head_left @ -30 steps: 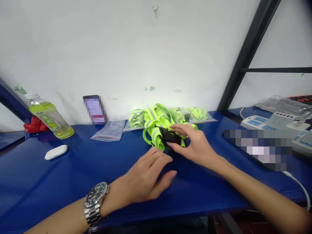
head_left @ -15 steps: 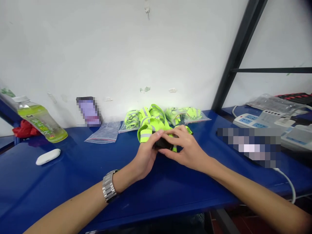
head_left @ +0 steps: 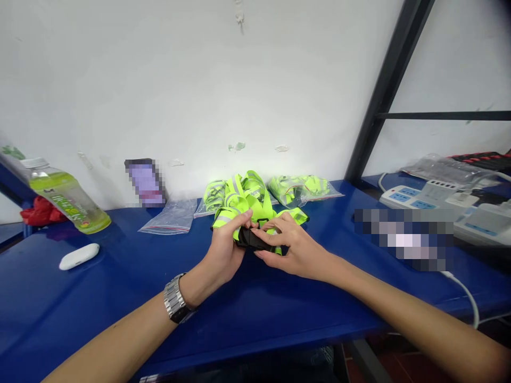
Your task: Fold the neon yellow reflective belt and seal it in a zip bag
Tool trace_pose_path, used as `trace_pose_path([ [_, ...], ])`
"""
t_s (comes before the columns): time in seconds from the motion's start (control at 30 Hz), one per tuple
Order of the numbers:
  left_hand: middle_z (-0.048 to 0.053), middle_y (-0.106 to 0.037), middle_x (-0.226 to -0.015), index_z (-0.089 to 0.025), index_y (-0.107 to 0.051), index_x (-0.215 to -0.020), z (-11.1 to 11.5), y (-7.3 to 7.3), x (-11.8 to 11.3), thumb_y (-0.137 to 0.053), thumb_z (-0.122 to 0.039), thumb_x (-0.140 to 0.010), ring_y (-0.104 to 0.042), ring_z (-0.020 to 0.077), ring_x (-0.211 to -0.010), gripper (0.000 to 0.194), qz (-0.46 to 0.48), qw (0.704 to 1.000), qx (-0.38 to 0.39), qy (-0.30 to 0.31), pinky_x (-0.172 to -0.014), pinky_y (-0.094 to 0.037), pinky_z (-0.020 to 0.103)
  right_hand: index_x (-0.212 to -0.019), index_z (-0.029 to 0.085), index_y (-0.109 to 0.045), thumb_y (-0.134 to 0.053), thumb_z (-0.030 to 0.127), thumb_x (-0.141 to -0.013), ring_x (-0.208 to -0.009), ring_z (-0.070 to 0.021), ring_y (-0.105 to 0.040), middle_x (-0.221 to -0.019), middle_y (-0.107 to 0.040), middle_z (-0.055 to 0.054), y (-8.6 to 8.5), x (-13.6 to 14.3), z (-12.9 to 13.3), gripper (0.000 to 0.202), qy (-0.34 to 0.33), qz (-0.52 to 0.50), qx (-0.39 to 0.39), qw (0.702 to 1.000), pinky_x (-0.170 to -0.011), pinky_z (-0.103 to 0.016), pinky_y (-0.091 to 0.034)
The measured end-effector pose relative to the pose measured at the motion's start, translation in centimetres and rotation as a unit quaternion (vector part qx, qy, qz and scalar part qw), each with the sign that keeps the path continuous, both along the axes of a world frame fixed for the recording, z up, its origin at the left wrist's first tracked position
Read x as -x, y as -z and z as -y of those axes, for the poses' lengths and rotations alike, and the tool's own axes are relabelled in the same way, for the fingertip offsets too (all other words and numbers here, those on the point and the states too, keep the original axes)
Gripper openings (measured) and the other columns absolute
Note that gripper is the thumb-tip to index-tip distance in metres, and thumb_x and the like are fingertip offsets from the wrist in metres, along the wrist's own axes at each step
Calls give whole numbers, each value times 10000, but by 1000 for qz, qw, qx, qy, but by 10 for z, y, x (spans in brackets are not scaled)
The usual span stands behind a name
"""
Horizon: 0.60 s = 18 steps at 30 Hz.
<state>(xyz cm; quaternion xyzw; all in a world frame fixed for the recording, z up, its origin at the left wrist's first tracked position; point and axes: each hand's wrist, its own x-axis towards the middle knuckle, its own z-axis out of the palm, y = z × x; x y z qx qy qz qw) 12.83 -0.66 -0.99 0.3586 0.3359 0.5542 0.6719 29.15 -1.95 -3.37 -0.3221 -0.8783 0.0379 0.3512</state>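
A black buckle (head_left: 255, 243) lies between my hands, joined to neon yellow-green straps (head_left: 252, 198) with grey reflective stripes, heaped on the blue table (head_left: 223, 319). My left hand (head_left: 228, 246), below a silver wristwatch (head_left: 178, 299), grips the buckle's left end and some strap. At the buckle's right side, my right hand (head_left: 288, 246) pinches it with thumb and fingers. Bagged yellow-green straps (head_left: 299, 189) rest behind to the right, and another bagged bundle (head_left: 214, 196) sits behind to the left.
An empty clear bag (head_left: 171, 217) lies left of the straps. A phone (head_left: 146, 182) leans on the wall. Farther left are a green drink bottle (head_left: 69, 197), a white case (head_left: 79, 256) and red plastic (head_left: 42, 211). Power strips (head_left: 419, 198) and a blurred device (head_left: 405, 239) occupy the right.
Both hands have shifted slightly left, and the right fingers have moved on the buckle. More of the black buckle shows between them, and the straps have spread to both sides.
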Motion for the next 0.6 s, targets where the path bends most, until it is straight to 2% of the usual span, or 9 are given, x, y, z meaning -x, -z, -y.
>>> trace_pose_path([
  [0.07,-13,-585,-660,-135,-561,-658,-1,3,1,-781,-244,-616,-587,112,-669,249,-17,1000,-15,-19,-687,-490,230,-1165,214,-666,-595,328,-878,-889,-206,-475,-1000,-600,-102,1,-1,0,318,6,11,-2,1000,-873,-401,-388],
  [0.13,-1,-634,-752,-142,-611,-793,-3,9,3,-781,-237,-627,-612,131,-742,256,-43,996,-61,-54,-736,-501,251,-1178,218,-663,-593,337,-878,-907,-217,-460,-1002,-590,-111,1,-4,0,330,22,26,2,999,-866,-398,-390],
  [0.2,22,-668,-869,-157,-630,-915,-6,17,8,-758,-260,-678,-631,163,-845,288,-108,980,-144,-88,-816,-504,296,-1180,220,-663,-592,352,-878,-936,-232,-445,-1014,-580,-120,-1,-8,0,337,38,43,17,998,-855,-391,-398],
  [0.23,37,-676,-914,-160,-637,-931,-9,22,11,-733,-270,-715,-632,180,-897,261,-166,962,-194,-99,-862,-496,321,-1181,219,-662,-590,360,-880,-949,-238,-439,-1018,-576,-121,-1,-9,0,339,41,52,28,997,-848,-386,-402],
  [0.27,51,-681,-943,-160,-646,-926,-11,27,16,-699,-267,-752,-630,195,-941,211,-234,934,-248,-106,-901,-482,338,-1185,214,-657,-584,368,-885,-954,-241,-435,-1012,-573,-121,-2,-11,1,345,41,64,38,996,-838,-379,-406],
  [0.33,67,-687,-967,-163,-660,-921,-16,35,26,-603,-211,-814,-624,208,-997,131,-369,852,-360,-87,-947,-460,342,-1171,194,-654,-571,386,-893,-942,-243,-434,-970,-567,-118,-4,-12,2,349,36,94,50,994,-810,-368,-409],
  [0.43,73,-683,-1016,-177,-650,-1015,-21,40,38,-468,-76,-808,-623,200,-1026,294,-503,721,-476,23,-949,-468,319,-941,163,-698,-563,402,-897,-916,-241,-443,-882,-550,-102,-5,-12,4,278,27,140,50,988,-787,-359,-401],
  [0.5,85,-668,-1076,-179,-623,-1093,-20,37,43,-424,-26,-779,-613,202,-1059,402,-560,660,-494,81,-947,-474,314,-774,158,-671,-562,385,-901,-905,-230,-457,-842,-549,-88,-5,-10,5,282,16,155,45,987,-806,-360,-391],
  [0.6,105,-645,-1128,-170,-592,-1136,-13,25,46,-410,-47,-814,-597,212,-1087,389,-621,601,-488,123,-950,-478,321,-779,157,-659,-558,346,-911,-897,-215,-479,-841,-577,-76,-3,-7,4,252,-3,153,39,987,-840,-364,-382],
])
